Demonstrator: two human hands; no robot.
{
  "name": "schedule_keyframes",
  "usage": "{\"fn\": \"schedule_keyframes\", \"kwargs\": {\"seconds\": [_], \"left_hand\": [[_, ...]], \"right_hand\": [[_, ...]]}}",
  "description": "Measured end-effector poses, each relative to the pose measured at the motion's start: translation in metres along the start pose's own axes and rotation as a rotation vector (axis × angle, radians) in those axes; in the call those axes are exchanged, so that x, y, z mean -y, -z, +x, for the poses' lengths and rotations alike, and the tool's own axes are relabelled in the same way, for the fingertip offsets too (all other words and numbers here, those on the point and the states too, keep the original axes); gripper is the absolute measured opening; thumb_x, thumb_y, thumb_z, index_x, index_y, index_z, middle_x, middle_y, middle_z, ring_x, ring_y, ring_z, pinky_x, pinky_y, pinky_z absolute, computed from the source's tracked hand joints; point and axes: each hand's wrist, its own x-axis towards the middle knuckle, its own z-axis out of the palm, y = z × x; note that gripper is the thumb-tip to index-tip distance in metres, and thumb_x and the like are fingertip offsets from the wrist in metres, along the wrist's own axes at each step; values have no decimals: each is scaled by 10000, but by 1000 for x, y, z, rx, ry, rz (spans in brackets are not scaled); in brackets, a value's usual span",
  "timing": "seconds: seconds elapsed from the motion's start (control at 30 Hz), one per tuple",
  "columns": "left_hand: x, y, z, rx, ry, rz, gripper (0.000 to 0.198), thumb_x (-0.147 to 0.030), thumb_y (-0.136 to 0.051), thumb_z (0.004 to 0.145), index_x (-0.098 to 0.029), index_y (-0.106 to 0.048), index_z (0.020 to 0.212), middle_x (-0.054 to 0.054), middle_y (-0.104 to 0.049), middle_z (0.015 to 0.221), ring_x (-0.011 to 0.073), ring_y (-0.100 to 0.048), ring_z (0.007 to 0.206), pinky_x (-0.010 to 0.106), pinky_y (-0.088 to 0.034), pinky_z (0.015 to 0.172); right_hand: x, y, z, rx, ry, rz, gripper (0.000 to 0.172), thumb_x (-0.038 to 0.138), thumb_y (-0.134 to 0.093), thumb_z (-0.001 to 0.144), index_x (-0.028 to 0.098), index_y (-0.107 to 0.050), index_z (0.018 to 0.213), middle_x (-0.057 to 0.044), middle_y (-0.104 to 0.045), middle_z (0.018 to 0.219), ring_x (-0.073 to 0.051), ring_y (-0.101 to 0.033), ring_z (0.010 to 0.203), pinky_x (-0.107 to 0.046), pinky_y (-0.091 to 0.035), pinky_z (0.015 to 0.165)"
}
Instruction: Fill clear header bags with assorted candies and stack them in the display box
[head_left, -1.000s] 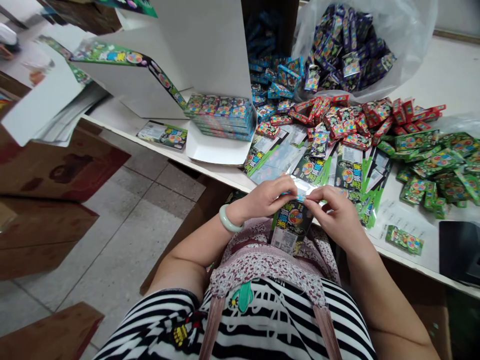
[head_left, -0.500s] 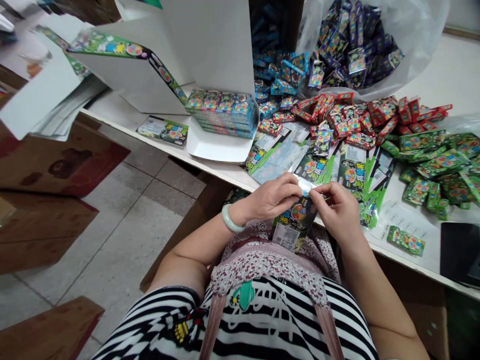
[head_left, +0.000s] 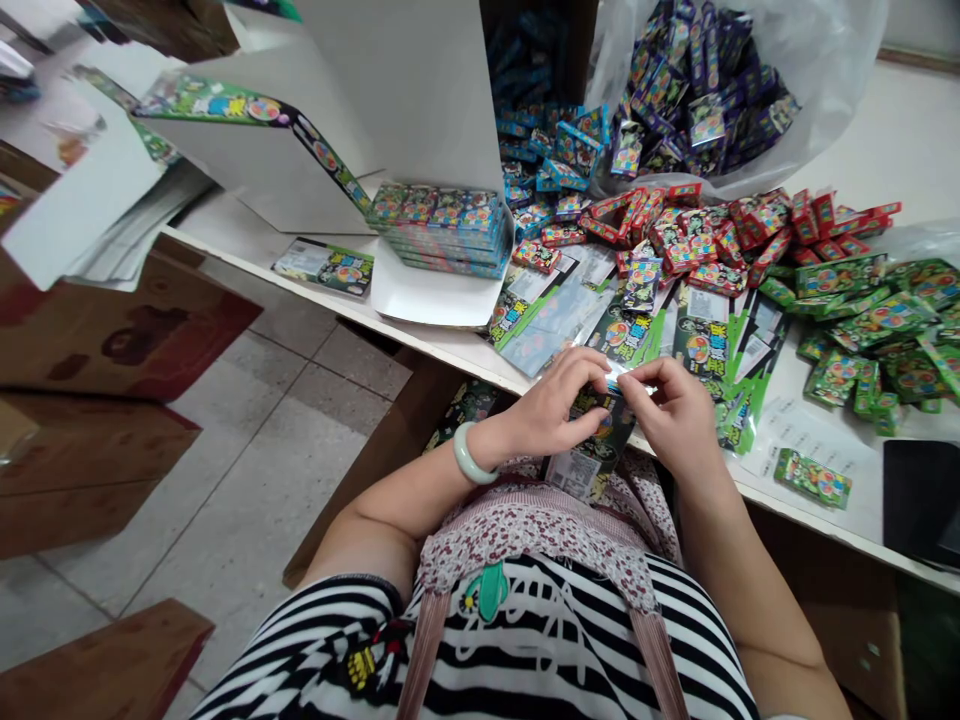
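Observation:
My left hand (head_left: 555,405) and my right hand (head_left: 671,415) both pinch the clear top edge of a printed plastic packet (head_left: 592,450), held upright against my lap at the table's front edge. The packet is dark with a green logo and a white label at its bottom. A pale green bangle (head_left: 471,458) circles my left wrist. Just beyond my hands lie several flat empty packets (head_left: 697,345) of the same print.
On the white table (head_left: 825,500): red small boxes (head_left: 720,235), green ones (head_left: 870,320), blue ones (head_left: 547,150), a clear bag of purple ones (head_left: 705,90), a display carton with stacked blue boxes (head_left: 442,225). Cardboard boxes (head_left: 97,330) stand on the tiled floor at left.
Both hands and the packet have risen slightly toward the table edge; my left fingers have shifted right along the packet's top, closer to my right fingers.

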Motion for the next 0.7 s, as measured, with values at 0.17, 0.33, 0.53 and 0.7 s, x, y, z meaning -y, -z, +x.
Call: {"fn": "schedule_keyframes", "kwargs": {"seconds": [0.17, 0.33, 0.53, 0.7], "left_hand": [[-5, -2, 3, 36, 64, -85, 174, -188, -585, 888, -238, -434, 956, 117, -579, 1187, 272, -512, 1255, 548, -379, 1128], [-4, -9, 3, 4, 151, -99, 84, -194, -518, 946, -232, -449, 919, 111, -584, 1155, 244, -526, 1217, 541, -357, 1150], [-5, -9, 2, 10, 174, -99, 66, -209, -516, 954, -227, -456, 933, 117, -586, 1172, 236, -544, 1196, 530, -365, 1141], [-2, 4, 5, 68, 112, -4, 99, -243, -562, 944, -214, -469, 928, 116, -594, 1123, 238, -559, 1157, 473, -448, 1052]], "right_hand": [[-5, -1, 4, 48, -28, 119, 187, 354, -675, 819, 210, -598, 730, 21, -614, 671, -114, -522, 576, -247, -413, 544], [-8, 4, 2, 46, 126, 133, 182, 306, -691, 837, 217, -625, 693, -4, -651, 741, -152, -616, 726, -300, -492, 692], [-8, 16, -15, 60, 305, -114, 102, 295, -682, 886, 260, -738, 963, -60, -710, 985, -215, -671, 941, -379, -548, 813], [-19, 15, -22, 17, 370, -180, 150, 230, -677, 890, 252, -718, 1032, -68, -696, 1014, -212, -670, 955, -376, -581, 778]]}}
